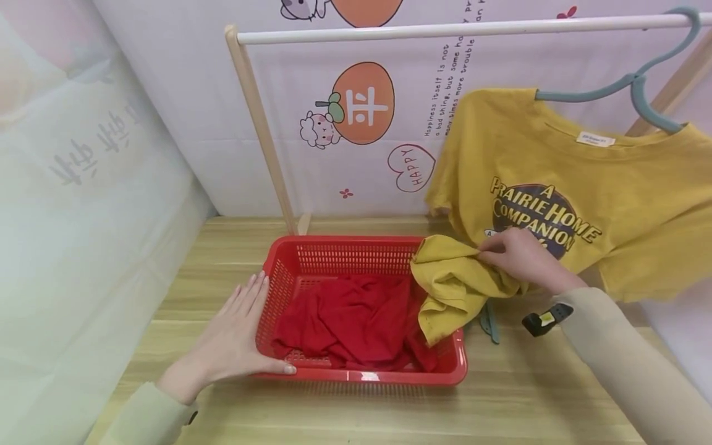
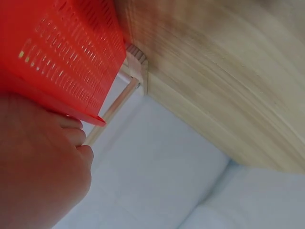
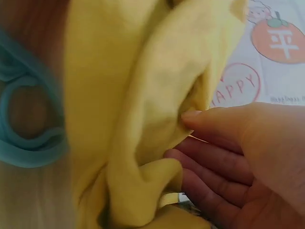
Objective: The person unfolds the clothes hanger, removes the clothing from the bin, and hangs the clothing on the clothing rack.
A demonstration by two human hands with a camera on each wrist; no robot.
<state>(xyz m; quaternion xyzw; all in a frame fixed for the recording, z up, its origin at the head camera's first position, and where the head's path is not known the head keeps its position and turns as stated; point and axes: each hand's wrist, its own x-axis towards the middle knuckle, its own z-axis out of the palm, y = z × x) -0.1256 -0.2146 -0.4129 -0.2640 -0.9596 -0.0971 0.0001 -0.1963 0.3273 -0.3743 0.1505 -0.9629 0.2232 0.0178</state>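
Observation:
My right hand point(image 1: 520, 256) pinches a bunched yellow garment point(image 1: 453, 278) between thumb and fingers. It hangs in folds over the right end of a red plastic basket point(image 1: 400, 376); the right wrist view shows the thumb pressed into a fold of the garment point(image 3: 128, 109). Crumpled red cloth point(image 1: 356, 321) lies inside the basket. On the basket's front left corner rests my left hand point(image 1: 236, 337), fingers straight along the left rim and thumb along the front rim. From the left wrist, the perforated basket wall point(image 2: 71, 57) rises beside the hand point(image 2: 43, 162).
A yellow printed T-shirt point(image 1: 578, 167) hangs on a blue-green hanger point(image 1: 589, 96) from a white rail point(image 1: 445, 29) with wooden posts point(image 1: 261, 123). Another blue-green hanger point(image 1: 489, 322) lies on the wooden table point(image 1: 267, 411), right of the basket. Behind stands a printed backdrop point(image 1: 356, 167).

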